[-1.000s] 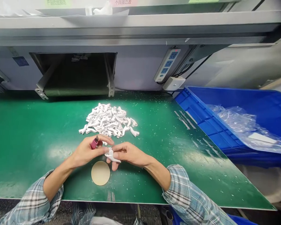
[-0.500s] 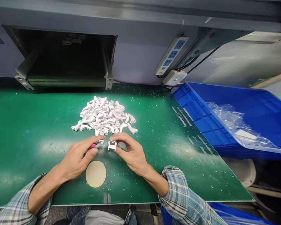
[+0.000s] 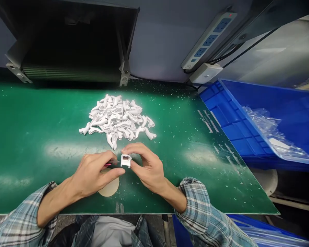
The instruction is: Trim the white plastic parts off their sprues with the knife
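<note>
Plastic part [image 3: 126,160] now nearer pink-handled blade [image 3: 108,164]

The left hand [image 3: 94,175] and right hand [image 3: 146,168] meet close together, just apart, their fingers curled inward and pinching. The left forearm [image 3: 58,204] and right forearm [image 3: 171,195] angle in from rolled plaid sleeves [image 3: 195,202], both wrists low and bare.

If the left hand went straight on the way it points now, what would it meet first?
Probably the small white plastic part pinched by the right hand, at the tip of the pink-handled tool; depth hides any gap.
</note>
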### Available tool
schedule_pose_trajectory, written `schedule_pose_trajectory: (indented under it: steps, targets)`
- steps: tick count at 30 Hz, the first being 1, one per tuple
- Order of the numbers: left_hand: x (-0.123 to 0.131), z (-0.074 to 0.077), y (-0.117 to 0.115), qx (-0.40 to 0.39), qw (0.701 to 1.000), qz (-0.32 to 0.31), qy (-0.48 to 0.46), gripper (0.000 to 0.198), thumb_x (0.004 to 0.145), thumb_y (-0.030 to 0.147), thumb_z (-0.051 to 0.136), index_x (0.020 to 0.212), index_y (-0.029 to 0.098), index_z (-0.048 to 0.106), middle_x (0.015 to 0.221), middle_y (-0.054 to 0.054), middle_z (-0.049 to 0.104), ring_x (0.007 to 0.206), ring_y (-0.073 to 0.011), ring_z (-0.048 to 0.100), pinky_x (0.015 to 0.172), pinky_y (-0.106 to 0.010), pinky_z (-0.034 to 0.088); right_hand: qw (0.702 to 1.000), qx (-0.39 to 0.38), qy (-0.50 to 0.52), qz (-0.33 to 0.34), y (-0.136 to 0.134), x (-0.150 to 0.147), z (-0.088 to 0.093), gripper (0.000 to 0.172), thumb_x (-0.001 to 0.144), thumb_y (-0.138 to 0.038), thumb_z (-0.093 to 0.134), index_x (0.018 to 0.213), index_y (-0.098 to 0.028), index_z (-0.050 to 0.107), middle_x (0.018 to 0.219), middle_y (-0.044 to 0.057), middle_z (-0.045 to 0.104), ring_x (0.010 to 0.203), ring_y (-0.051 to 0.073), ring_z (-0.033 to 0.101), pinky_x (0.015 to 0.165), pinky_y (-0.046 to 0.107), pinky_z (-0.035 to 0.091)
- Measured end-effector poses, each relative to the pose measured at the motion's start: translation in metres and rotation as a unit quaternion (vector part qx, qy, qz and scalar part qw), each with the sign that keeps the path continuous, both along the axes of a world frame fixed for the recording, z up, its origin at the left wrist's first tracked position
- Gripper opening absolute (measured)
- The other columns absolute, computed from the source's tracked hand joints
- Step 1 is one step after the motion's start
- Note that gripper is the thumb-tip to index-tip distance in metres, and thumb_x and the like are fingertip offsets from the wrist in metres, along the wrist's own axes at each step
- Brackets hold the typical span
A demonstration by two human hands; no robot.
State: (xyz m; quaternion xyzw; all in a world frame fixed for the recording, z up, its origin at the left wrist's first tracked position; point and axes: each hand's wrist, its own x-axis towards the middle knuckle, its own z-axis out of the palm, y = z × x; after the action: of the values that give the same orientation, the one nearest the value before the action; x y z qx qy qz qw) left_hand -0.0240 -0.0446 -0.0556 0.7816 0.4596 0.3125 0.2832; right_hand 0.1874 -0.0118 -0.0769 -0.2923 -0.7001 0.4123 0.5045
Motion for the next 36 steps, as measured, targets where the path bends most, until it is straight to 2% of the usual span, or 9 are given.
schedule_pose_trajectory:
  steps: [6,15,22,28,31,33,36]
  targets:
    - [0.0039,-0.0024,0.0012,0.011,0.999,-0.027,-0.026,0.032,0.106,0.041,0.051,0.082,0.019,0.05,0.066,0.007,0.05,0.055,-0.0071,0.038,0.052,-0.017,0.033,1.0,0.021,0.004,-0.003,-0.0054,-0.0043,-0.0015,0.031,0.092,-0.004,0.069,0.113,-0.026,0.07,0.106,0.006,0.074,0.102,0.02,0.07,0.091,0.037,0.057]
    - [0.0049,-0.0014,0.0007,-0.044,0.996,-0.05,-0.063,0.033,0.105,0.038,0.052,0.079,0.02,0.044,0.064,0.009,0.035,0.054,-0.0072,0.027,0.049,-0.02,0.024,0.999,0.046,0.002,-0.021,-0.0067,-0.0055,-0.0031,0.031,0.092,-0.004,0.07,0.114,-0.025,0.07,0.106,0.006,0.075,0.101,0.021,0.07,0.089,0.038,0.057]
    - [0.0017,-0.0041,0.0034,-0.093,0.991,-0.077,-0.064,0.037,0.107,0.039,0.05,0.076,0.02,0.043,0.065,0.007,0.036,0.057,-0.0087,0.032,0.053,-0.022,0.027,0.998,0.054,-0.011,-0.019,-0.0069,-0.005,-0.0002,0.032,0.091,-0.002,0.069,0.114,-0.025,0.07,0.105,0.006,0.075,0.099,0.02,0.07,0.088,0.037,0.058]
    - [0.0003,-0.0042,0.007,-0.102,0.987,-0.098,-0.07,0.041,0.108,0.041,0.047,0.073,0.019,0.042,0.064,0.006,0.033,0.056,-0.0088,0.028,0.052,-0.023,0.026,0.998,0.049,-0.016,-0.021,-0.0069,-0.0045,0.0012,0.028,0.092,-0.005,0.069,0.113,-0.024,0.07,0.102,0.006,0.074,0.097,0.02,0.069,0.086,0.036,0.059]
    - [-0.0014,-0.0038,0.0063,-0.076,0.992,-0.086,-0.056,0.04,0.107,0.038,0.049,0.071,0.018,0.044,0.063,0.007,0.034,0.056,-0.0083,0.03,0.053,-0.023,0.026,0.999,0.028,-0.015,-0.022,-0.0077,-0.0048,-0.0004,0.026,0.093,-0.008,0.069,0.113,-0.024,0.07,0.104,0.006,0.073,0.094,0.019,0.069,0.083,0.034,0.06]
    - [-0.0023,-0.0028,0.0058,-0.055,0.995,-0.055,-0.064,0.035,0.105,0.036,0.054,0.075,0.018,0.051,0.062,0.007,0.038,0.054,-0.0076,0.032,0.051,-0.022,0.027,1.0,0.008,-0.014,-0.015,-0.0083,-0.0055,-0.001,0.025,0.094,-0.011,0.068,0.114,-0.025,0.07,0.106,0.005,0.073,0.094,0.018,0.069,0.083,0.034,0.06]
    - [-0.0027,0.0013,0.0065,-0.037,0.996,0.022,-0.083,0.015,0.102,0.032,0.06,0.096,0.02,0.065,0.066,0.007,0.05,0.052,-0.0073,0.038,0.051,-0.02,0.032,0.995,-0.092,0.003,0.031,-0.0079,-0.0068,-0.0006,0.028,0.093,-0.018,0.072,0.12,-0.027,0.071,0.112,0.006,0.071,0.099,0.018,0.069,0.087,0.033,0.061]
